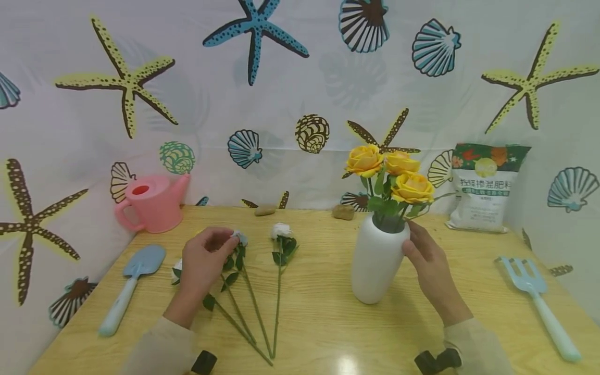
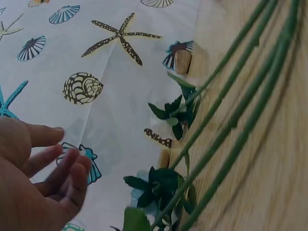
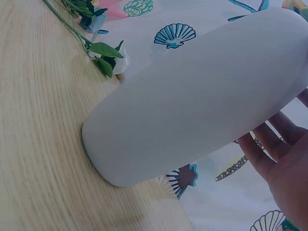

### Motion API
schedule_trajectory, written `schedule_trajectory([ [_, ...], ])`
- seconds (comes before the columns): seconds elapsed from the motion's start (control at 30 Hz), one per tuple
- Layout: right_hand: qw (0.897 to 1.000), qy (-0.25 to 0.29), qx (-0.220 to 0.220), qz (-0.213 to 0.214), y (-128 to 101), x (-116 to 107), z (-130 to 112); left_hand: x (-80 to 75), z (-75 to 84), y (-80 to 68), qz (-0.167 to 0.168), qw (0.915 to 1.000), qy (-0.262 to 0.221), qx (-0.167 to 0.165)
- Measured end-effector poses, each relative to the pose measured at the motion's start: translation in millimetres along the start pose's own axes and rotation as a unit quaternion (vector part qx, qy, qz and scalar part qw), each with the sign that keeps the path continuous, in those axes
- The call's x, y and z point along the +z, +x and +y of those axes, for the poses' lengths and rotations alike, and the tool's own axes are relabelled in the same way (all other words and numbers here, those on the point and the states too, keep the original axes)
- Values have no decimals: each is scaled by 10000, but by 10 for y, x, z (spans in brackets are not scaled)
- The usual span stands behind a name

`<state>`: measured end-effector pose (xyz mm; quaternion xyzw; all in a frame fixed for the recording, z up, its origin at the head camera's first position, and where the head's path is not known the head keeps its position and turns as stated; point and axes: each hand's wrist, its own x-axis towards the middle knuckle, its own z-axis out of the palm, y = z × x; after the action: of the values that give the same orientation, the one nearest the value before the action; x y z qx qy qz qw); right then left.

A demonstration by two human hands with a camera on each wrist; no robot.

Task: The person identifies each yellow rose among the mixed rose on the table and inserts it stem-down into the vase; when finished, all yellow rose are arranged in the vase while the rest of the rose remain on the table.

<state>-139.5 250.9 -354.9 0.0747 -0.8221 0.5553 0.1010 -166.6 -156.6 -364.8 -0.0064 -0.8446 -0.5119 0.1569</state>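
Observation:
In the head view my left hand [image 1: 206, 255] is over the heads of several artificial flowers on the table, its fingertips near a pale blue flower [image 1: 241, 238]. The left wrist view shows those fingers [image 2: 72, 175] loosely bent with nothing between them. My right hand [image 1: 426, 263] holds the side of a white vase [image 1: 377, 260] near the rim, thumb in front and fingers reaching behind. Yellow roses [image 1: 412, 187] stand in the vase. A white flower [image 1: 281, 230] lies right of the blue one; another white flower [image 1: 176, 271] is partly hidden by my left hand.
A pink watering can [image 1: 157, 205] and a blue hand trowel [image 1: 133, 284] are on the left. On the right are a fertilizer bag [image 1: 483, 195] and a blue hand fork [image 1: 539, 307]. Two stones [image 1: 344, 212] lie at the back, before a patterned cloth [image 1: 281, 99].

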Motion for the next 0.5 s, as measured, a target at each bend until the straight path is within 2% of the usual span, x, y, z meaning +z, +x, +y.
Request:
schedule_trajectory([
  [0.07, 10000, 2, 3, -3, 2, -2, -1, -92, -56, -17, -336, 9965, 756, -136],
  [0.13, 10000, -23, 11, -8, 6, -3, -6, -172, -98, -36, -660, 9876, 1391, -294],
  [0.2, 10000, -77, 30, -21, 9, -8, -9, -232, -117, -52, -956, 9776, 1815, -468],
  [0.33, 9999, -118, 36, -33, 8, -11, -14, -258, -149, -59, -1284, 9651, 2175, -687],
  [0.5, 10000, -70, 5, -18, -4, -13, -15, -205, -205, -29, -1593, 9511, 2512, -833],
])
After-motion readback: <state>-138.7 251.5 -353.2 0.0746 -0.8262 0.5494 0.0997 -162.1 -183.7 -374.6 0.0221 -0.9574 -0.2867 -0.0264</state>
